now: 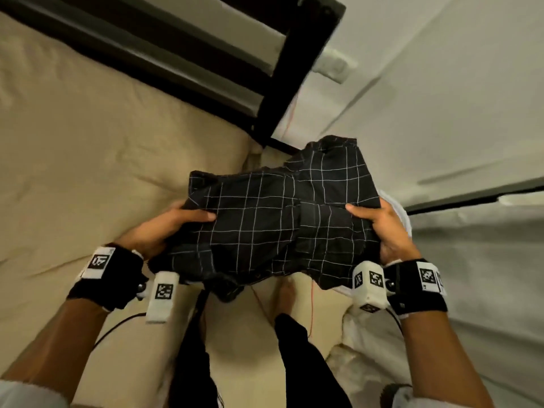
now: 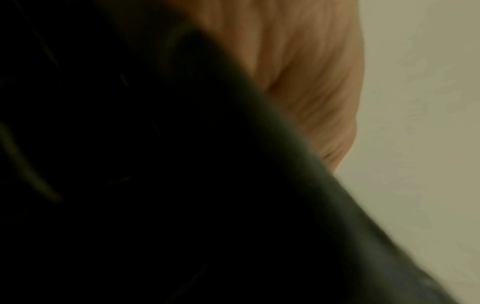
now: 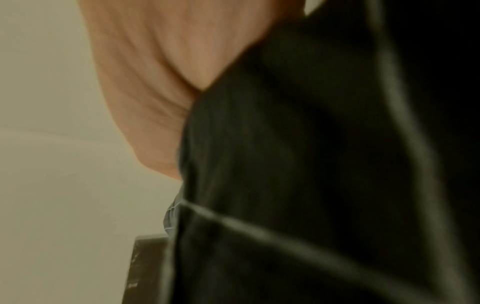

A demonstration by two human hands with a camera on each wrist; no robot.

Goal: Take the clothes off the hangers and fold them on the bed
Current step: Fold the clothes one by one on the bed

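A black shirt with a thin white grid pattern (image 1: 273, 219) is held folded in the air in front of me, above the foot of the beige bed (image 1: 88, 148). My left hand (image 1: 173, 225) grips its left edge, thumb on top and fingers underneath. At the opposite edge my right hand (image 1: 379, 225) holds it the same way. In the left wrist view the dark cloth (image 2: 155, 185) fills most of the picture beside my palm (image 2: 298, 72). The right wrist view shows the gridded cloth (image 3: 324, 164) against my palm (image 3: 145, 72). No hanger is visible.
A black bed frame (image 1: 297, 63) runs across the top, by a white wall (image 1: 441, 98). White fabric (image 1: 362, 348) lies low at the right, under the shirt. My dark-trousered legs (image 1: 300, 363) and a bare foot (image 1: 285, 295) stand on the floor, with a thin orange cord (image 1: 312, 307) nearby.
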